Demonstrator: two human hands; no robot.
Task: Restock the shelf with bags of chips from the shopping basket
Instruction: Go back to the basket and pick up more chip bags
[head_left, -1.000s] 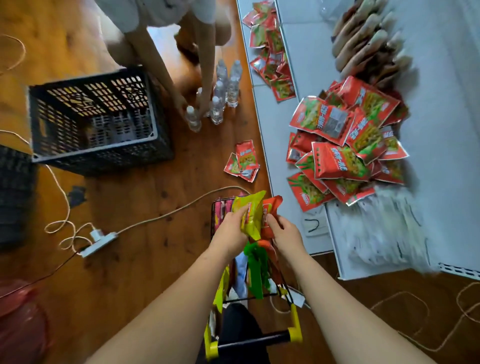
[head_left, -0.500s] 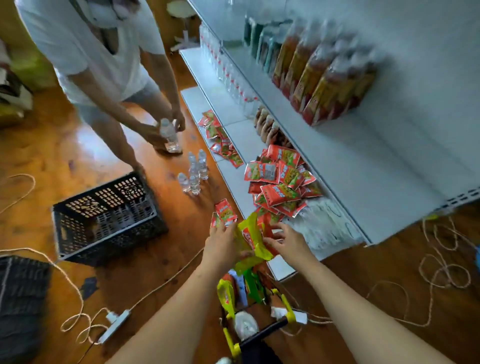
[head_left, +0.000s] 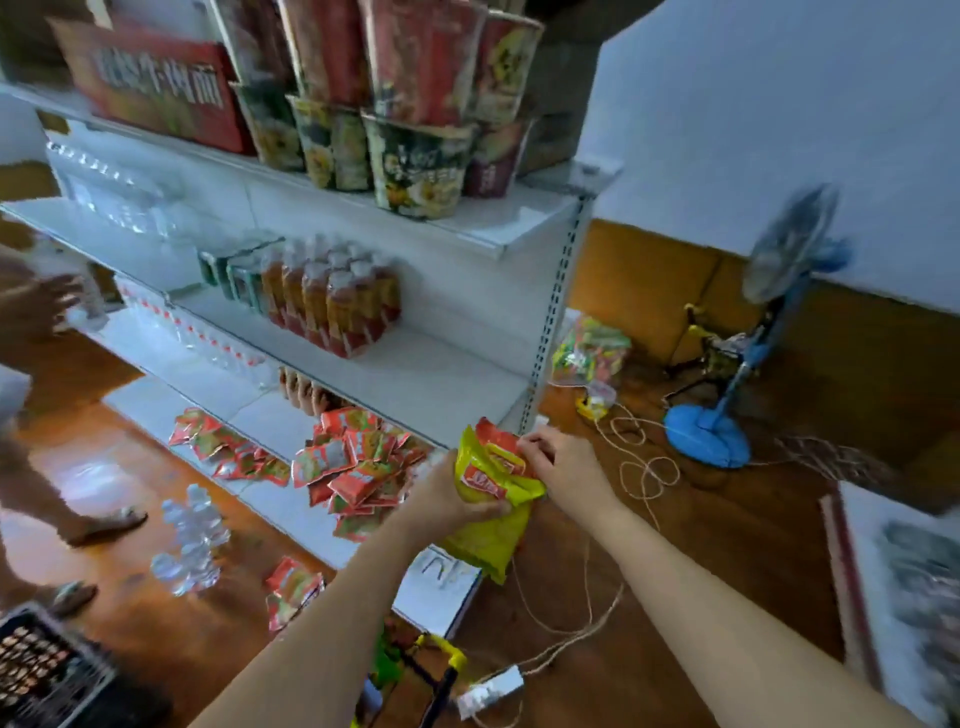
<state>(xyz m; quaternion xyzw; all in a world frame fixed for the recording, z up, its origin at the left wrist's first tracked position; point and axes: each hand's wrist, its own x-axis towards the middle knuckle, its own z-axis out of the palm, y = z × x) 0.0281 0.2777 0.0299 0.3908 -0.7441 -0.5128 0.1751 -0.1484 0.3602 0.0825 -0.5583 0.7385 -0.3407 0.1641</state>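
You hold a bunch of chip bags, yellow and red, between both hands in front of the white shelf unit. Your left hand closes around the lower part of the yellow bags, while your right hand pinches the top edge of a red bag, fingers curled tight. Just beyond your left hand, a heap of red snack packets lies on the bottom shelf. Above your hands, bottled drinks stand on a middle shelf and instant noodle cups are stacked higher up. Below your forearms, the yellow-handled shopping basket sits on the wooden floor, only partly in view. Left of your left arm, water bottles cluster on the floor. Well to the right of your right hand stands a blue fan.
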